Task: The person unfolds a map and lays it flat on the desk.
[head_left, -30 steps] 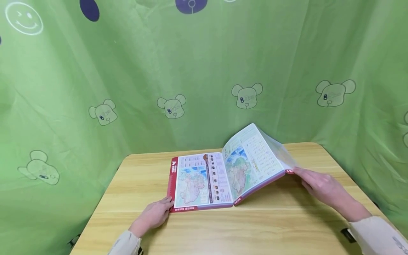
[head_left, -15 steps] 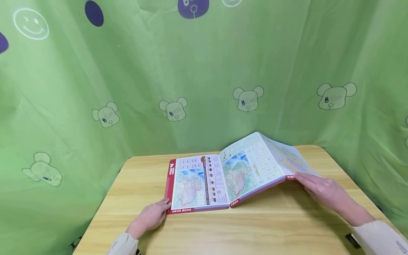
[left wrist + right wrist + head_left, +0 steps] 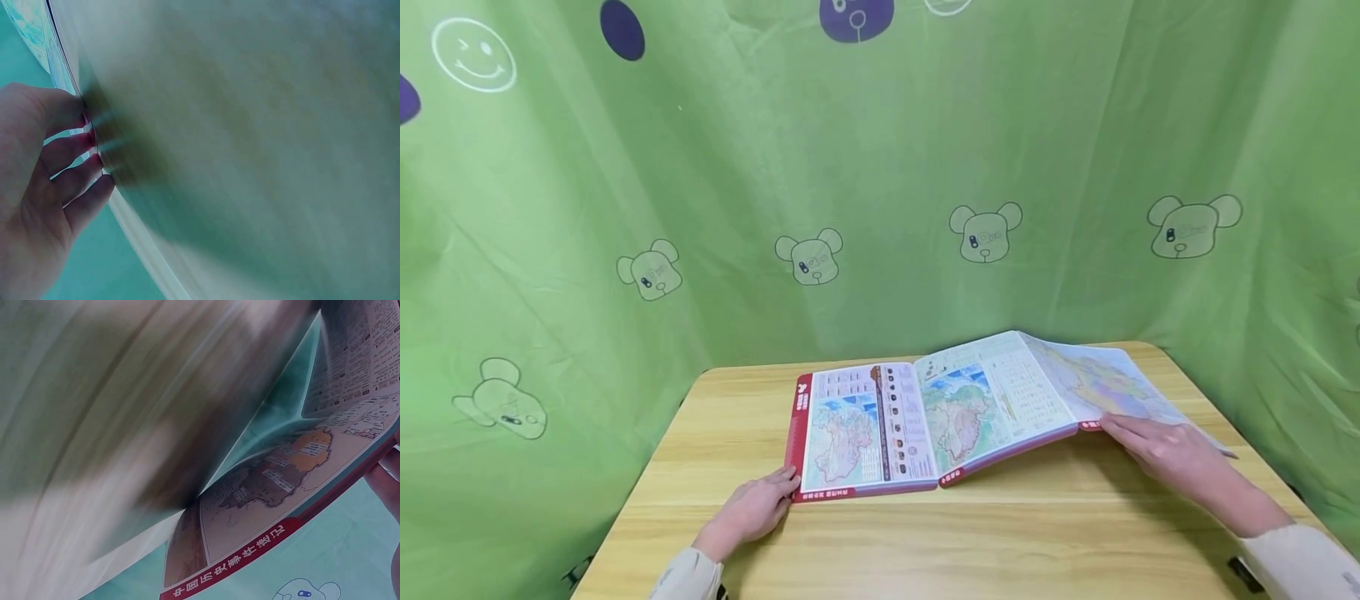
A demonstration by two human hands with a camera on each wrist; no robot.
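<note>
A fold-out map with red borders lies spread across the back of the wooden table. Its left panel is flat, while the middle panel slopes up to a raised fold. My left hand presses its fingertips on the red lower left corner; they meet the edge in the left wrist view too. At the lower edge, beside that fold, my right hand pinches the map. Beyond this hand a further panel slants down rightward, its tip near the tabletop. The right wrist view shows the printed underside and part of my right hand.
The light wooden table extends in front of the map. A green curtain with bear faces hangs close behind and on both sides. Below my right sleeve a small dark object shows, too partial to identify.
The right panel has swung out to the right and unfolded downward, and the raised fold has sunk. My right hand has moved slightly right and down. The left hand stays at the corner.
</note>
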